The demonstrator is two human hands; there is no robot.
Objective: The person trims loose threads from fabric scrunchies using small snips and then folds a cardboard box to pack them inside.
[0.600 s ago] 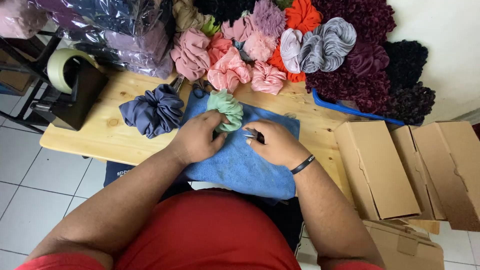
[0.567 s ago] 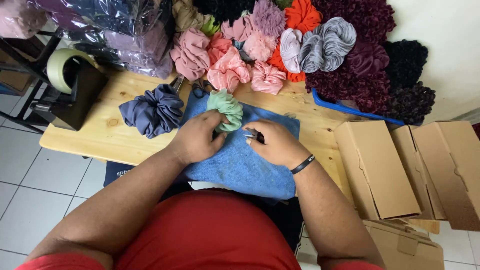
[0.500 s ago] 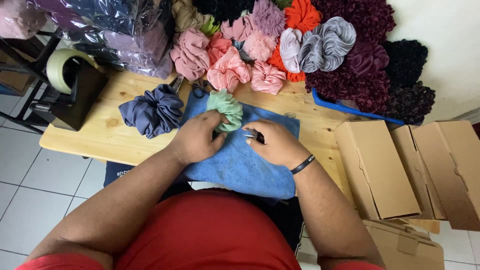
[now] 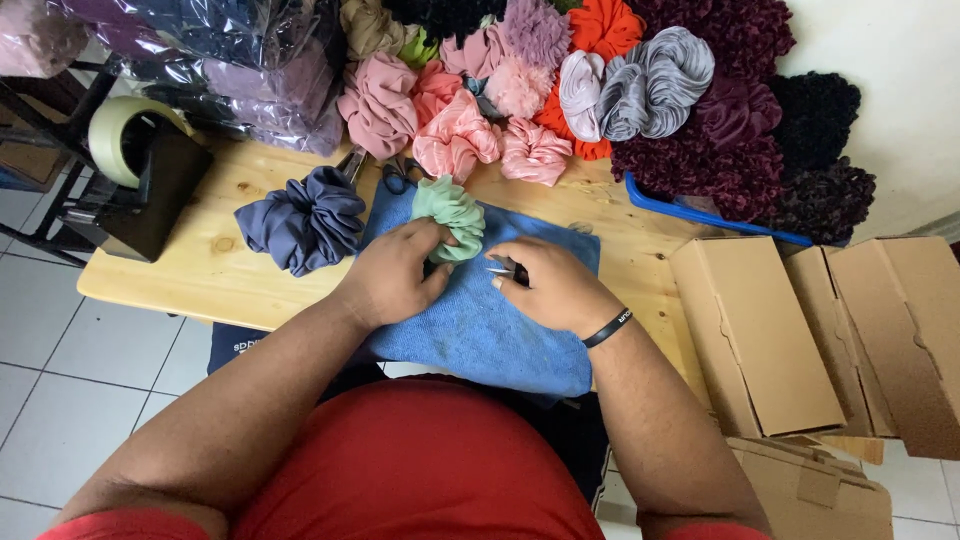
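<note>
Head view, hands:
Left hand (image 4: 392, 272): fingers curled around the near edge of the mint-green scrunchie (image 4: 450, 215), gripping it against the blue cloth (image 4: 480, 320).
Right hand (image 4: 548, 285): fingers closed around a small metal tool (image 4: 502, 269), whose tip points toward the mint-green scrunchie; a black wristband (image 4: 606, 328) sits on the wrist.

Head view, places taken from the blue cloth:
Mint-green scrunchie: on the far left part of the cloth, bunched, partly covered by the left hand.
Small metal tool: just above the cloth's middle, just beside the scrunchie; whether it touches the fabric cannot be told.
Wooden table (image 4: 215, 270): under the cloth; the cloth's near edge hangs over its front.
Navy scrunchie (image 4: 300, 220): left of the cloth, touching its edge.
Tape dispenser (image 4: 140, 175): well to the left, at the table's corner, black with a pale roll.
Heap of scrunchies (image 4: 600, 90): beyond the cloth, in pink, orange, grey, maroon and black.
Scissors (image 4: 400, 175): at the cloth's far edge, partly under the heap.
Plastic-wrapped bundles (image 4: 230, 60): far left, beyond the cloth.
Cardboard boxes (image 4: 760, 340): to the right, side by side.
Blue tray edge (image 4: 700, 215): far right, beneath the maroon scrunchies.
</note>
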